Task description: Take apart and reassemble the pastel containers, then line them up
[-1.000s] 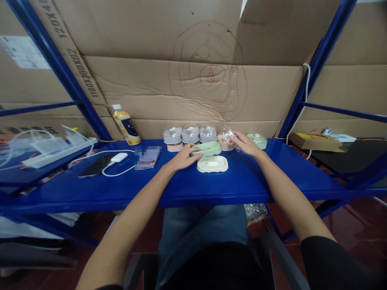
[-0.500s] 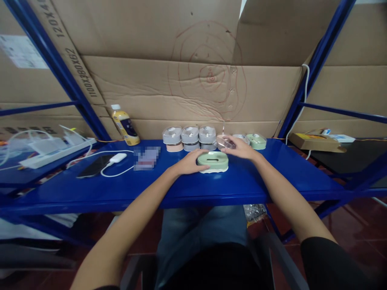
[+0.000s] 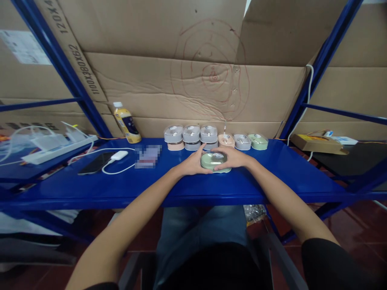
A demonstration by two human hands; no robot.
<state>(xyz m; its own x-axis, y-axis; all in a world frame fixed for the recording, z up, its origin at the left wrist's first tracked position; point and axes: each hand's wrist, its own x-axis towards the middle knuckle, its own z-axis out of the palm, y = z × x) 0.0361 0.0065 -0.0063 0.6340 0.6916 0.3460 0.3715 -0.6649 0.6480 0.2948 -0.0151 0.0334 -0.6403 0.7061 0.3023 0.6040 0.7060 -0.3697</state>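
Observation:
A pale green oval box (image 3: pixel 208 165) with a scalloped base rests on the blue table in front of me. A clear plastic lid (image 3: pixel 218 158) with a small label covers its top. My left hand (image 3: pixel 194 163) curves around the box's left end, thumb at the front and fingers behind. From the right, my right hand (image 3: pixel 237 157) grips the clear lid, with its thumb at the front. How far down the lid sits cannot be made out. Just behind stand similar lidded boxes: a peach one (image 3: pixel 226 140), a grey one (image 3: pixel 242 141) and a green one (image 3: pixel 258 141).
Lidded boxes in stacks of two, topped by a grey box (image 3: pixel 173 133), stand at the back. Leftward are a yellow bottle (image 3: pixel 128 125), a phone (image 3: pixel 95 164), a white charger (image 3: pixel 119 156) with its cable, and a power strip (image 3: pixel 57 150). Cardboard (image 3: pixel 145 88) lines the back.
My right hand has brought the clear lid from in front of the back row onto the green box. The peach box behind now shows. My left hand stays at the green box.

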